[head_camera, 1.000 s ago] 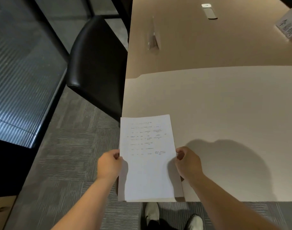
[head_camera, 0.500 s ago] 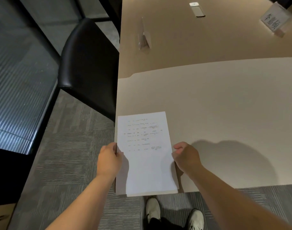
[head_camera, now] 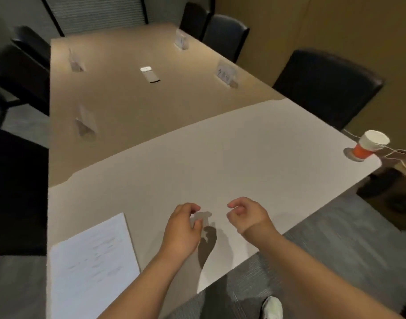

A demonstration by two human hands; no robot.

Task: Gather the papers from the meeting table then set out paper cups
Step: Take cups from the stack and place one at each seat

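Observation:
A stack of white printed papers (head_camera: 91, 259) lies flat at the near left corner of the meeting table (head_camera: 220, 157). My left hand (head_camera: 182, 229) hovers over the table to the right of the papers, fingers loosely curled, holding nothing. Beside it, my right hand (head_camera: 245, 215) is also loosely curled and holds nothing. A stack of paper cups (head_camera: 367, 145), white above and orange at the base, stands at the table's far right corner, well away from both hands.
Clear name-card stands (head_camera: 85, 120) (head_camera: 226, 73) (head_camera: 75, 61) (head_camera: 181, 40) line the table's sides, and a small white device (head_camera: 150, 74) lies in the middle. Black chairs (head_camera: 326, 86) ring the table. White cables (head_camera: 402, 155) trail off by the cups.
Both hands have let go of the papers, which now lie on the table's near left corner. The view has swung right and up, and the hands moved right over bare table.

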